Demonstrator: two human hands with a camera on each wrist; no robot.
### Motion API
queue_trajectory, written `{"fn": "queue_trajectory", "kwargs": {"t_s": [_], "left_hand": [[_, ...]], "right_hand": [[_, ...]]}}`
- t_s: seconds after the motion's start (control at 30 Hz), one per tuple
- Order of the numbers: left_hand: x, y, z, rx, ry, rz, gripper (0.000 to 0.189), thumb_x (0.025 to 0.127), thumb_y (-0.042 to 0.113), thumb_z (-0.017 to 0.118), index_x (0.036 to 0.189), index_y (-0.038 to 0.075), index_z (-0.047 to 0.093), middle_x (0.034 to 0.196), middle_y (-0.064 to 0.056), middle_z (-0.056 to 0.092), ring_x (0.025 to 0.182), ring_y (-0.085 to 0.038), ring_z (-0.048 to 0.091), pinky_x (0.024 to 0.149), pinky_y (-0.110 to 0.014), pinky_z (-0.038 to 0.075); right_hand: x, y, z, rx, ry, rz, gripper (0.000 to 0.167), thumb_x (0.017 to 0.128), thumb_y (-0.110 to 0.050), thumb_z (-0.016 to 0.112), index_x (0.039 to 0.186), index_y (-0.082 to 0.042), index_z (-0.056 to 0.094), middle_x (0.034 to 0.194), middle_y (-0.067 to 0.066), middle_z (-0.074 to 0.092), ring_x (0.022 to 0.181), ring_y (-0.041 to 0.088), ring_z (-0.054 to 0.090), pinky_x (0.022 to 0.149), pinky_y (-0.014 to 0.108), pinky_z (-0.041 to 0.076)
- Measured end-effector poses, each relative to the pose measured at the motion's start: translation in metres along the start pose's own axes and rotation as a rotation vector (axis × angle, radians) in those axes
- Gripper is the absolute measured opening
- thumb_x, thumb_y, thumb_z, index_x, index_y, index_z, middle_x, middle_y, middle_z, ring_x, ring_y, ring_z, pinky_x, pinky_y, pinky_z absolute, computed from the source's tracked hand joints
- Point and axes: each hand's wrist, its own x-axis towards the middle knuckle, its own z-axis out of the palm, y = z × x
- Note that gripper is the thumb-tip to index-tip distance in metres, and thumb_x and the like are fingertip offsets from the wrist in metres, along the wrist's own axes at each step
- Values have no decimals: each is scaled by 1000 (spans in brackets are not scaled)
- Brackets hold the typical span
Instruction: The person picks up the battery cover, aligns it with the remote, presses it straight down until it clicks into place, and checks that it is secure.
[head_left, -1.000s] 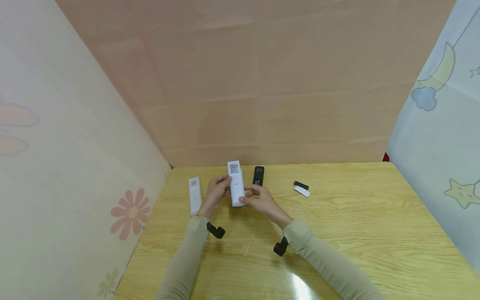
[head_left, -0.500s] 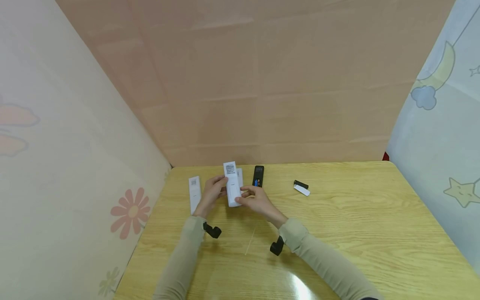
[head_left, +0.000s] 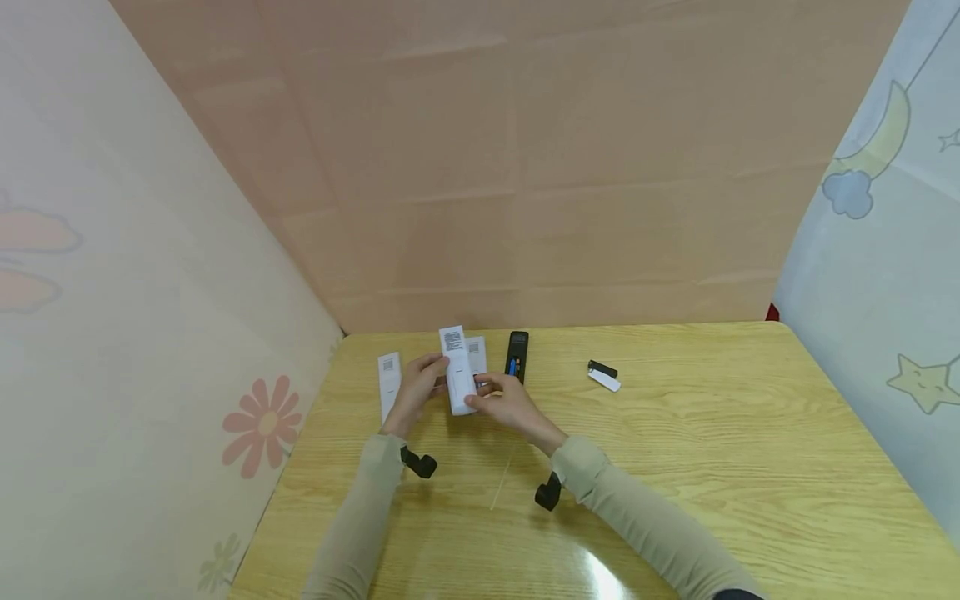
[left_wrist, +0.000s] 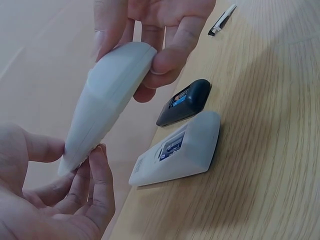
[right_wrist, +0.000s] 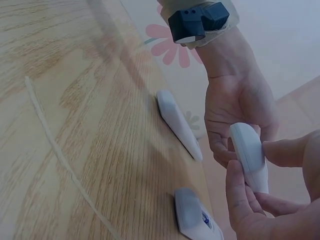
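Both hands hold up a white remote control [head_left: 459,377], its back with a printed label and battery cover facing me. My left hand [head_left: 417,390] pinches its upper left side, thumb on the back. At the lower end, my right hand [head_left: 512,403] grips it with the thumb on the cover side and the fingers beneath. In the left wrist view the remote slants over the table. Partly hidden behind it lies another white remote [left_wrist: 175,152], its battery bay uncovered and a battery showing. Beside that is a black remote [left_wrist: 187,102], also uncovered, with batteries inside.
A third white remote [head_left: 388,379] lies face down at the left, partly covered by my left hand. Right of the hands are a small black cover [head_left: 602,368] and a white cover [head_left: 604,381], side by side. A brown backdrop [head_left: 517,208] stands behind the table [head_left: 712,433].
Both hands have carried the white remote slightly to the left, uncovering more of the white remote behind it. The grip looks the same, and the things on the table have stayed put.
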Motion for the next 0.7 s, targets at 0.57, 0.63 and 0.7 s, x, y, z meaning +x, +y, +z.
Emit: {"fn": "queue_trajectory", "kwargs": {"t_s": [0.57,0.63,0.7], "left_hand": [[-5,-6,-19,-7,57,-55,52,109,29,63,153,2,55,146,-19,61,114,-30,70,110,-54,54],[-6,-6,-20,-13,56,-60,53,109,29,63,153,2,55,146,-20,61,115,-31,70,111,-55,53],[-6,-6,-21,-8,54,-62,53,109,30,63,153,2,55,146,-20,61,116,-32,70,111,-55,53]], "right_hand": [[1,-8,18,-49,7,7,53,97,-18,77,145,0,62,116,16,69,98,24,72,89,48,64],[2,-9,19,-63,12,8,51,97,-19,76,144,-1,64,116,15,68,95,22,71,85,42,64],[3,-8,20,-76,16,11,52,97,-21,76,144,-2,64,115,14,68,93,21,70,80,37,62]]}}
